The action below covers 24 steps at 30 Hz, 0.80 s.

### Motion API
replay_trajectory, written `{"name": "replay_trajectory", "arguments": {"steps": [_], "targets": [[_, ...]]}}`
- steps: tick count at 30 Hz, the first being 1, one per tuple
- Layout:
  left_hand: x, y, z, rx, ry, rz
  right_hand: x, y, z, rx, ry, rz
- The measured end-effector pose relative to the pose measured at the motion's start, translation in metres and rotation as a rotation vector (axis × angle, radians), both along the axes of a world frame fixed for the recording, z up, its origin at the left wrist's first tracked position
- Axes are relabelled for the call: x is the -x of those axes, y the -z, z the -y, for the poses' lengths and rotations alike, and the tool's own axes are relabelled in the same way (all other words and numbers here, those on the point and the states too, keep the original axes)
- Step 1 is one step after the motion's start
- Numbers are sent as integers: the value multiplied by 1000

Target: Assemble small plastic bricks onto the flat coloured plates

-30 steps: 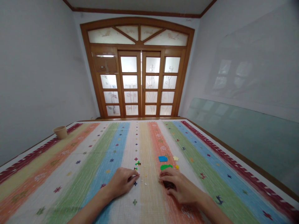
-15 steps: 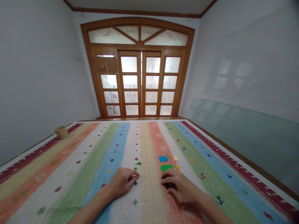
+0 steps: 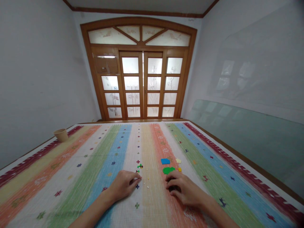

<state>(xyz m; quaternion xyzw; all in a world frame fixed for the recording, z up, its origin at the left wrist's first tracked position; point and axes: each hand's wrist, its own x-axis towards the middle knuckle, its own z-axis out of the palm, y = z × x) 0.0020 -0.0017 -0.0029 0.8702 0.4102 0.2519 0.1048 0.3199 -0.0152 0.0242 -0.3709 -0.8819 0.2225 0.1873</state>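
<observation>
A dark, rounded piece (image 3: 175,188) lies under the curled fingers of the right hand (image 3: 185,190) in the head camera's view, mostly hidden, so its shape and material cannot be told. The right hand arches over it with the fingers close together and bent downward; whether they grip the piece or only cover it cannot be told. Just above those fingertips sits a flat green blob-shaped piece (image 3: 168,170), with a small yellow piece (image 3: 180,169) beside it, and farther up lie a flat blue rectangle (image 3: 165,161) and a pale yellow star-like piece (image 3: 178,161). The left hand (image 3: 123,185) rests low on the cloth, its fingers pressed together and pointing toward the middle; whether they pinch anything cannot be told. Its fingertips are near a tiny cluster of green and dark bits (image 3: 140,166) and a few specks (image 3: 137,171), and just beside an embroidered blue cross (image 3: 137,186). Pale crumbs (image 3: 147,186) are scattered between the two hands, with nothing larger standing there. All of this lies on a striped woven cloth (image 3: 95,177) with rainbow bands and small cross motifs. A paper cup (image 3: 61,135) stands far off near the cloth's left edge, a glass pane (image 3: 237,136) leans along the right wall, and wooden glazed doors (image 3: 142,79) close the far end of the room.
</observation>
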Motion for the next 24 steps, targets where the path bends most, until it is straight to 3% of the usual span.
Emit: {"name": "replay_trajectory", "arguments": {"steps": [24], "targets": [[1, 3, -1, -11, -16, 4, -11, 0, 1, 20, 31, -1]]}}
